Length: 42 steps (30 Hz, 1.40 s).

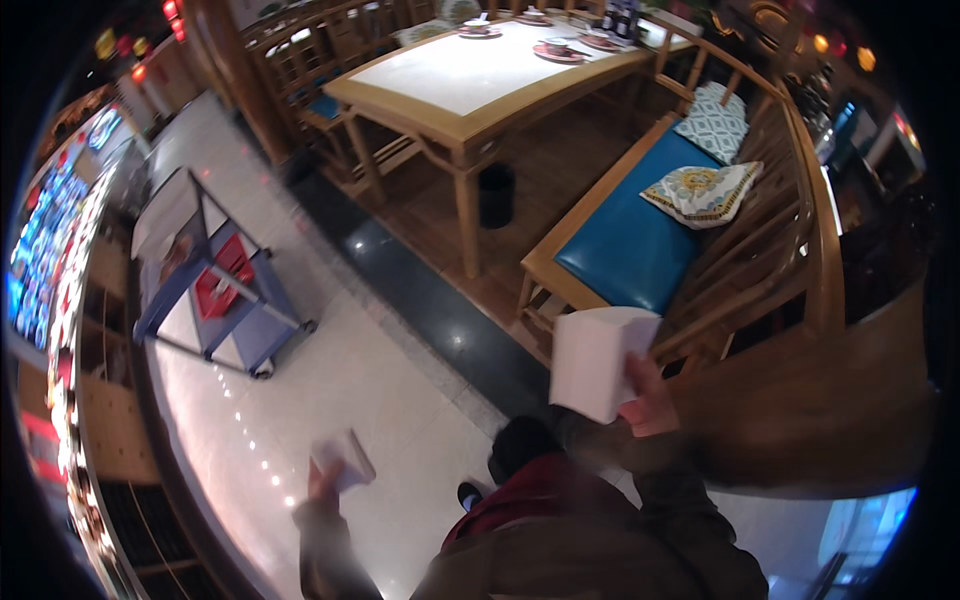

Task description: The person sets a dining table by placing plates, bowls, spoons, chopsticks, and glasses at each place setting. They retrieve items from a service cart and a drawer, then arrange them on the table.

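My right hand grips a thick white stack of what look like paper napkins, held up in front of the near end of a wooden bench. A thinner pale stack, blurred by motion, is in my left hand over the tiled floor. Its exact make cannot be told, though it resembles the napkins. Both hands are well apart, one on each side of my body, and neither touches any furniture.
A wooden table with a white top carries place settings. Blue upholstery and cushions cover the bench. A blue-framed trolley holding a red basket stands left on the tiles. Lit shelving lines the far left. A dark bin sits under the table.
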Available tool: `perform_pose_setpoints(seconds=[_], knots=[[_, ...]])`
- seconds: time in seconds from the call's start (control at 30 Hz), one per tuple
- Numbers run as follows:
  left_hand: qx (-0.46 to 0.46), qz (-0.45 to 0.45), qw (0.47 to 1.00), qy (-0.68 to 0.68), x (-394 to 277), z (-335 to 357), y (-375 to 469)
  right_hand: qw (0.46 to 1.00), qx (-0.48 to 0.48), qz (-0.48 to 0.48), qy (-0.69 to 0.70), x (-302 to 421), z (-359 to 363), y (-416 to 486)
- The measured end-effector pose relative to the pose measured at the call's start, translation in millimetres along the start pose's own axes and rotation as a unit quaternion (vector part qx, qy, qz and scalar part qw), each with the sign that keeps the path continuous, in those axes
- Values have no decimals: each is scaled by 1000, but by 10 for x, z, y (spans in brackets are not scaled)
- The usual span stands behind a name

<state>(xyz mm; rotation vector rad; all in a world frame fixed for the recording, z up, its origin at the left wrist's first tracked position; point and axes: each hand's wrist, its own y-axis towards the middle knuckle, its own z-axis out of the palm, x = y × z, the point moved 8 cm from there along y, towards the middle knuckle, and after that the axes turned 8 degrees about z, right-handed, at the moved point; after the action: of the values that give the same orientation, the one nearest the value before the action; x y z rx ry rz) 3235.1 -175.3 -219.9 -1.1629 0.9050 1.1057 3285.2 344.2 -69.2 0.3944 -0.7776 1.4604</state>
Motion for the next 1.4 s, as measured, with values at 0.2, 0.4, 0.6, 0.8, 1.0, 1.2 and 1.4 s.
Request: perform_pose_setpoints(seconds=[0.2,0.4,0.6,0.8,1.0,1.2,1.4], knots=[[221,-35,975,0,-835,2432,1952,989,-78,-117,36,653,-419,1046],[256,-118,958,-45,-1226,3491,2594,984,-171,-49,10,1518,-68,2373],[168,-177,958,-150,-1668,3556,3162,984,-160,-71,-15,2395,191,3388],[104,-187,956,-203,-1946,3846,4190,974,-200,-96,34,2804,-136,4030],[168,-98,976,-102,-2290,4714,5323,963,-245,-110,21,3335,-193,4643],[218,-71,973,-7,-2075,5928,6386,949,-297,-93,-51,4077,-881,5387],[162,-17,985,60,-1806,7306,7516,934,-330,-84,-105,5222,-1973,6416]])
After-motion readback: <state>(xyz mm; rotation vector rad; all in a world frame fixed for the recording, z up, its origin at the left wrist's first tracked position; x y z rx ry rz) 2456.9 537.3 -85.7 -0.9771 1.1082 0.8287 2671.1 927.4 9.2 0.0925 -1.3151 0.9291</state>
